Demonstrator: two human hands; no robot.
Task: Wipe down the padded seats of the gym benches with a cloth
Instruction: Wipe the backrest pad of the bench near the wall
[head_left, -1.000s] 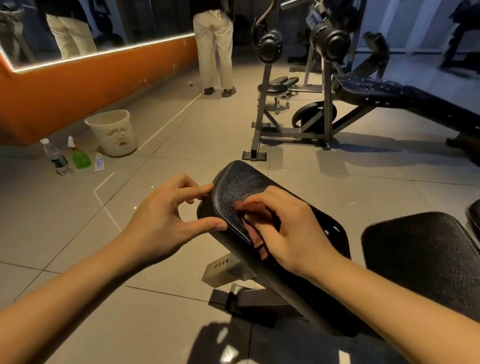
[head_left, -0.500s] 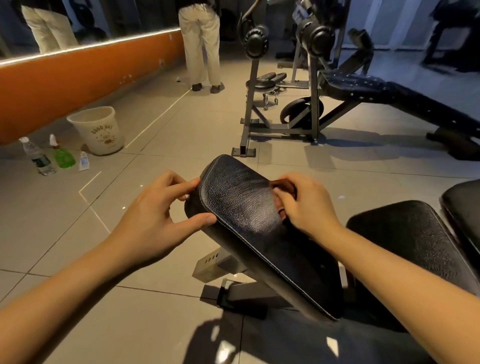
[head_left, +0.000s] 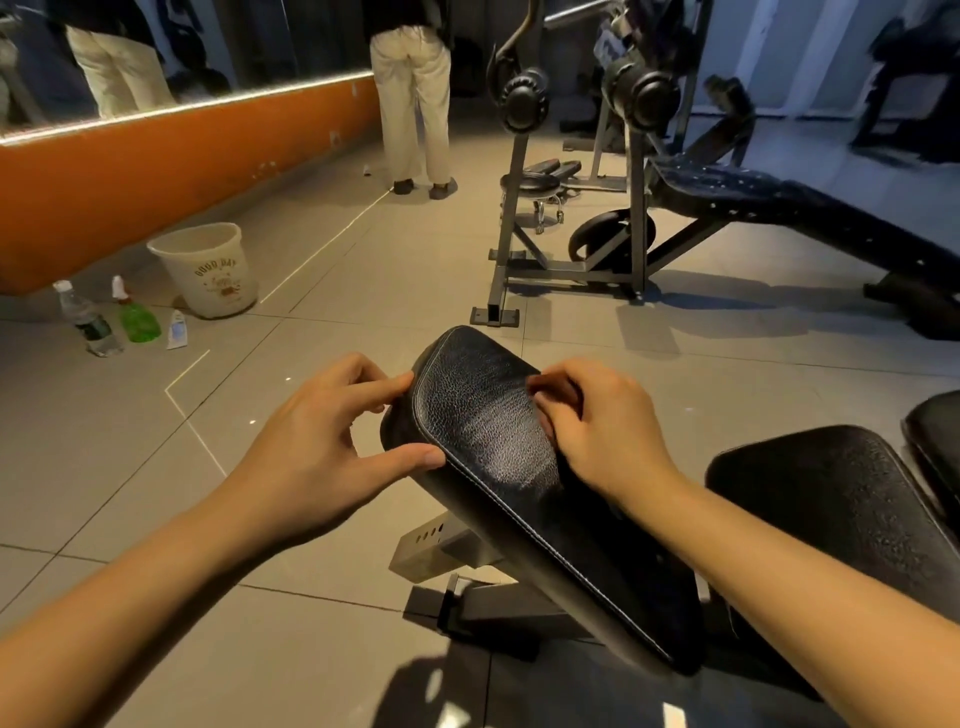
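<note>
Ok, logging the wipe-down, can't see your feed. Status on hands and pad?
Left hand pinching the pad's left edge. Right hand curled on the black padded seat; no cloth visible in it. Nothing in the way.

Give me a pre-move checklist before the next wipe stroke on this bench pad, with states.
1. Left hand steadying the pad: ok, thumb and fingers pinch its left edge.
2. Right hand on the pad surface: ok, fingers curled on the upper right part.
3. Cloth in hand: cannot tell, no cloth shows under either hand.
4. Pad top free of objects: ok, only the hands are on it.
5. Cleaning supplies at hand: not ok, green spray bottle and bucket stand on the floor to the far left, away from the bench.
6. Bystander out of the way: ok, standing far off by the mirror.
</note>
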